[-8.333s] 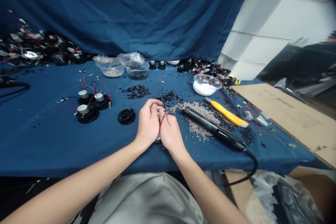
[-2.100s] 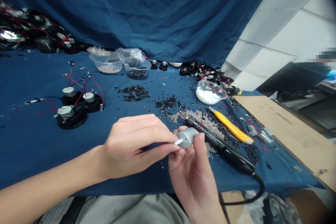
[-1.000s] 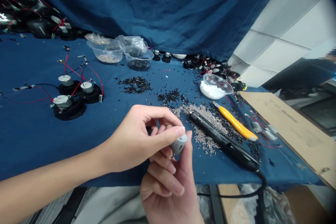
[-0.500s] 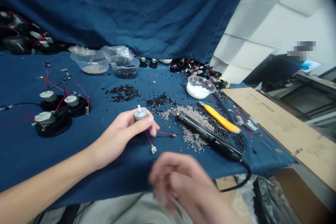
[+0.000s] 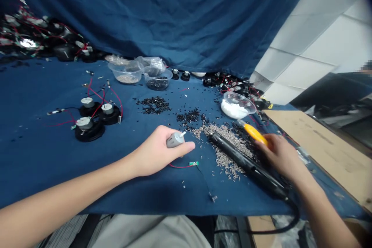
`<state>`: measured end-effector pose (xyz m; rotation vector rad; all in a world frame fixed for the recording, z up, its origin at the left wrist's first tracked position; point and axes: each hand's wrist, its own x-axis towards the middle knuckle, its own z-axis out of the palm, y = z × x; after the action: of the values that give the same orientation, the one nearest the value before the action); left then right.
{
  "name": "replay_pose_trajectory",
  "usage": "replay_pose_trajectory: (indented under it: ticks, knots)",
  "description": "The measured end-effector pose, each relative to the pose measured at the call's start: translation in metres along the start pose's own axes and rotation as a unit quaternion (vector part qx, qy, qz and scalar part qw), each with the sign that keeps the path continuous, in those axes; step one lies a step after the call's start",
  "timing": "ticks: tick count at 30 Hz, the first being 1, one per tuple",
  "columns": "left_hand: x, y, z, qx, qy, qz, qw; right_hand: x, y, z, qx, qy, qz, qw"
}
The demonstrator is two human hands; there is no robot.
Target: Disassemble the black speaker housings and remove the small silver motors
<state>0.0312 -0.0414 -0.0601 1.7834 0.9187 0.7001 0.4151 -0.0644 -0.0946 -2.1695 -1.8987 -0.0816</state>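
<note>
In my left hand [image 5: 157, 151] is a small grey motor [image 5: 174, 140], gripped with its white shaft tilted up to the right. A red wire leads from below that hand to a small green circuit board [image 5: 193, 163], and a thin dark wire runs on to a small end piece near the table's front. My right hand [image 5: 280, 155] is closed around the rear of a yellow utility knife [image 5: 254, 133]. The knife's front end points at a clear bowl of white paste [image 5: 234, 109]. A black electric screwdriver [image 5: 247, 164] lies left of my right hand, across a heap of small screws [image 5: 229, 162].
Three motor assemblies [image 5: 87, 128] with red wires stand at left. Bowls of small parts [image 5: 128, 75] sit at the back, with black screws [image 5: 155, 104] spread before them. Wired parts pile up at far left [image 5: 31, 35] and back right. Cardboard [image 5: 322, 143] lies along the right edge.
My right hand has moved from the table's front to the right and taken hold of the yellow utility knife. The motor in my left hand has tipped to the right. The view has shifted.
</note>
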Motion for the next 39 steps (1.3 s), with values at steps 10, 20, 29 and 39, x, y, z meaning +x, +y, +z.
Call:
replay_pose_trajectory:
  ticks: [10,20,29,39]
  knots:
    - [-0.002,-0.002,0.003,0.121,0.098,0.011,0.988,-0.048,-0.116,-0.042,0.114,0.102,-0.042,0.987]
    - [-0.004,-0.002,0.000,0.109,0.071,0.047,0.990,-0.091,-0.165,-0.032,0.178,0.074,-0.220,0.956]
    - [-0.004,-0.005,0.000,0.142,0.063,0.087,0.984,-0.096,-0.169,-0.018,0.229,-0.020,-0.198,0.953]
    - [-0.005,-0.009,0.001,0.151,0.059,0.115,0.980,-0.095,-0.171,-0.011,0.270,-0.044,-0.196,0.942]
